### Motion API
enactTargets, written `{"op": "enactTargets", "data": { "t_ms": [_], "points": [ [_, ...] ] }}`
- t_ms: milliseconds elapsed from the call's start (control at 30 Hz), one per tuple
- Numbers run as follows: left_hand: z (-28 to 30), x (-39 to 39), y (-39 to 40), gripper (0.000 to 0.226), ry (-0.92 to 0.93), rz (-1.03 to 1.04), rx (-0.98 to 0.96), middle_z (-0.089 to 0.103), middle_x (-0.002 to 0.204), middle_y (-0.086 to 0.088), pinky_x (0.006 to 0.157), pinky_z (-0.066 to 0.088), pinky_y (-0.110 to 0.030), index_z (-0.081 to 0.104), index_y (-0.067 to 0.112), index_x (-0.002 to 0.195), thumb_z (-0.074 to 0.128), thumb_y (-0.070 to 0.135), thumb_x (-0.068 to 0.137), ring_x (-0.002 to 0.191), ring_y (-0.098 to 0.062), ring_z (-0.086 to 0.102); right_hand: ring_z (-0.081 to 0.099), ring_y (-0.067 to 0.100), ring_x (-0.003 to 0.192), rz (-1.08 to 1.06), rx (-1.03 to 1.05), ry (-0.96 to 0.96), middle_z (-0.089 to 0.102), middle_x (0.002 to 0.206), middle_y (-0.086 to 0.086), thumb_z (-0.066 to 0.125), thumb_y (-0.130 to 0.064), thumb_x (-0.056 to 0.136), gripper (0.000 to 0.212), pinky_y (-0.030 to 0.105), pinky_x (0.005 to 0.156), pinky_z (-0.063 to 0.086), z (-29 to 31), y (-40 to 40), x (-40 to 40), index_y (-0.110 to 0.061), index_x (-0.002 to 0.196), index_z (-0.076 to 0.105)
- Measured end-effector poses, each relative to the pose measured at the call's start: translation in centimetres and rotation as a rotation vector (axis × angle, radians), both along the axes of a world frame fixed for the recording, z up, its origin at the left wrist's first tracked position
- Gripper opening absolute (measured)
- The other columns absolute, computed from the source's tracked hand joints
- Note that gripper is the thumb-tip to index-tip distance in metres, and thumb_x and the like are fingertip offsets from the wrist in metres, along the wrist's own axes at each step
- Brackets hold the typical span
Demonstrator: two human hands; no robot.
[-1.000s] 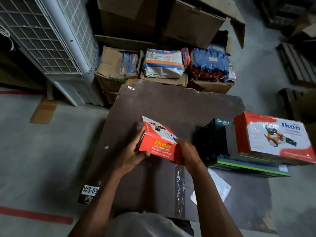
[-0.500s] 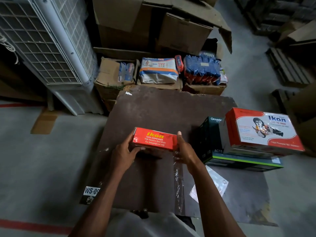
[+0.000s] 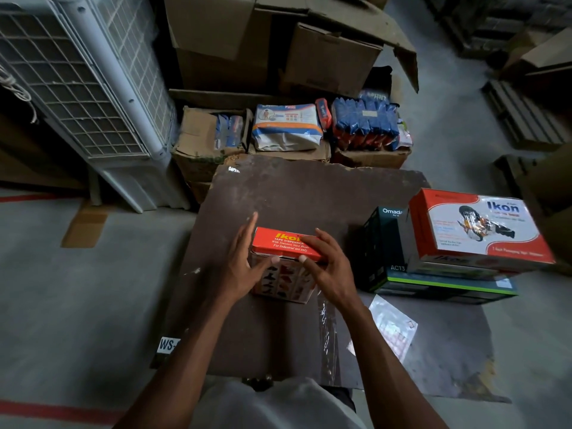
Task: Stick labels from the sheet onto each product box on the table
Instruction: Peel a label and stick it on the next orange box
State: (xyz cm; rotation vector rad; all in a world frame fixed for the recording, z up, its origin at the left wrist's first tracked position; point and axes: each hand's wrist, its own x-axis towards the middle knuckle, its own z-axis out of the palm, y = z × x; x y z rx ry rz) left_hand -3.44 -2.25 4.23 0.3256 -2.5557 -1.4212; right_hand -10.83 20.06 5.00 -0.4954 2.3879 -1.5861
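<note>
A small red Ikon tape dispenser box (image 3: 283,243) stands on the dark brown table (image 3: 294,187), its picture side facing me. My left hand (image 3: 244,267) lies flat against the box's left side with its thumb on the front. My right hand (image 3: 329,267) drapes over the top right edge, thumb on the front rim. The label sheet (image 3: 388,331), white in a clear sleeve, lies on the table to the right of my right forearm. A large red Ikon box (image 3: 479,227) sits on a flat green-edged box (image 3: 448,286) beside a black Omada box (image 3: 382,243).
A crumpled clear plastic strip (image 3: 328,339) lies near the table's front edge. Cardboard cartons with packaged goods (image 3: 288,128) stand behind the table. A white air cooler (image 3: 80,82) leans at the left. Pallets (image 3: 526,116) lie at the right.
The small Ikon box was turned over in both hands and has come down to stand on the table. The head camera has tipped slightly, shifting the scene.
</note>
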Motion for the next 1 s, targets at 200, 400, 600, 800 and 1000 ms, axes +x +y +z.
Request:
{"op": "enactTargets", "data": {
  "t_ms": [200,400,600,800,1000],
  "points": [
    [0.0,-2.0,-1.0,0.063,-0.015,-0.205,-0.162,0.039,0.159,0.008,0.118,0.034,-0.049,0.049,0.043,0.143,0.038,0.077,0.091,0.148,-0.015,0.025,0.044,0.002,0.139,-0.001,0.083,0.077,0.042,0.156,-0.015,0.076,-0.039,0.091,0.045,0.032,0.112,0.046,-0.4,0.2,0.0,-0.041,0.135,0.065],
    [-1.5,-1.7,-1.6,0.054,0.064,-0.254,-0.257,0.038,0.159,0.007,0.116,0.033,-0.042,0.048,0.039,0.145,0.041,0.065,0.098,0.149,-0.021,0.026,0.041,0.014,0.145,0.050,0.215,0.269,0.035,0.165,-0.009,0.071,-0.051,0.092,0.054,0.033,0.113,0.041,-1.6,0.9,0.7,-0.038,0.143,0.059],
    [-1.5,-1.1,-1.6,0.051,0.058,-0.262,-0.503,0.034,0.162,0.006,0.113,0.026,-0.044,0.051,0.039,0.146,0.043,0.050,0.097,0.154,-0.024,0.022,0.042,0.038,0.146,0.018,0.348,0.489,0.041,0.163,0.002,0.063,-0.047,0.097,0.050,0.054,0.113,0.042,-3.7,0.9,0.8,-0.036,0.145,0.057],
    [-1.7,-0.9,-1.1,0.048,0.048,-0.239,-0.527,0.033,0.163,0.005,0.113,0.031,-0.048,0.050,0.039,0.147,0.040,0.045,0.100,0.153,-0.026,0.024,0.032,0.033,0.153,0.074,0.465,0.606,0.041,0.163,-0.002,0.054,-0.038,0.099,0.049,0.048,0.111,0.041,-3.4,0.0,1.5,-0.037,0.148,0.054],
    [-1.5,-0.6,-0.1,0.046,0.111,-0.299,-0.612,0.034,0.163,0.007,0.115,0.030,-0.052,0.052,0.040,0.145,0.051,0.039,0.100,0.156,-0.023,0.018,0.031,0.032,0.154,0.047,0.440,0.563,0.045,0.161,-0.002,0.045,-0.040,0.094,0.054,0.048,0.110,0.043,-3.0,-0.4,2.2,-0.036,0.147,0.056]
  ]
}}
